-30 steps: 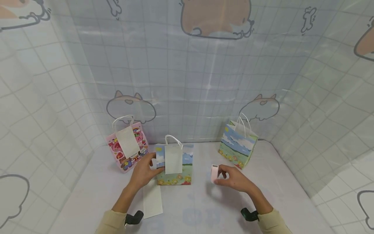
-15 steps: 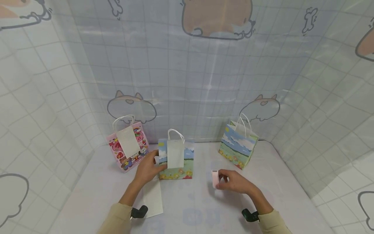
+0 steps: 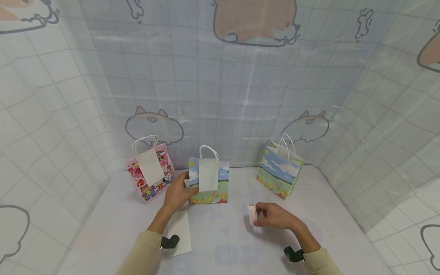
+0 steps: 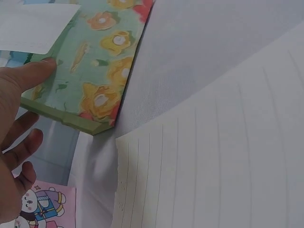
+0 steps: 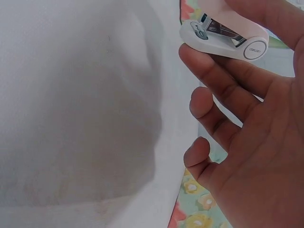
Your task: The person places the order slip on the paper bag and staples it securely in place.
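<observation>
My left hand (image 3: 178, 193) grips the left side of a small paper gift bag (image 3: 222, 187) with a painted sky and flower meadow. Over the front of this bag hangs a white slip of paper (image 3: 208, 175), its top edge by the handle. In the left wrist view, the thumb (image 4: 40, 71) lies on the bag's front and the other fingers are behind its side. A small pink stapler (image 3: 252, 215) is pinched between thumb and fingers of my right hand (image 3: 275, 215), to the right of the bag. Its jaws are apart in the right wrist view.
At the back left leans a pink cartoon gift bag (image 3: 168, 164) with a white slip (image 3: 150, 167) on its front. Another meadow gift bag (image 3: 280, 170) stands at the back right. A lined paper sheet (image 3: 183, 229) lies partly under my left forearm.
My left hand has moved the meadow bag away from me and slightly right, with its slip. My right hand has lowered a little toward me with the stapler.
</observation>
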Motion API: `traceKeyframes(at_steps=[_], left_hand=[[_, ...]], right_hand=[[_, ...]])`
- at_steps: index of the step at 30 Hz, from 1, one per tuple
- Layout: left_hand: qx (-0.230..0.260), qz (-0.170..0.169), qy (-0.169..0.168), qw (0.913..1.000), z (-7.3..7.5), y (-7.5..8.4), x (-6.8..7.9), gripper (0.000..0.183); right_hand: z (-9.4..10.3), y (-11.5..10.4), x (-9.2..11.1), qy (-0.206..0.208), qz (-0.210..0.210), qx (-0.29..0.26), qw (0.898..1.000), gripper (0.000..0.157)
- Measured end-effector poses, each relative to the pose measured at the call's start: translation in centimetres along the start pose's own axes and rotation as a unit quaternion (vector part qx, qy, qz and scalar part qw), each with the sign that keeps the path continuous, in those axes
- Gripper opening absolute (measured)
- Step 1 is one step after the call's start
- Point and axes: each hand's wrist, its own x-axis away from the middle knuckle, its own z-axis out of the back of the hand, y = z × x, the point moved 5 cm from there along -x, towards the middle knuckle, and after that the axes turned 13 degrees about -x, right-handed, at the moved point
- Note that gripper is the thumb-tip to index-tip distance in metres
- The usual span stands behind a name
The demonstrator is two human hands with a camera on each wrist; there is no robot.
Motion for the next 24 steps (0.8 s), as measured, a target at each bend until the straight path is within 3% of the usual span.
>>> traceKeyframes(at_steps=[18,24], left_hand=[[0.003,0.047,0.014,0.9988,-1.2,-0.4,-2.4,0.075],[0.01,0.048,0.016,0.9987,-1.3,-0.5,-3.2,0.077]], right_hand=[[-0.8,0.3,-0.2,-0.028,-0.003,0.01,1.0,0.038],[-1.0,0.6,-0.3,-0.03,-0.009,0.013,0.999,0.038]])
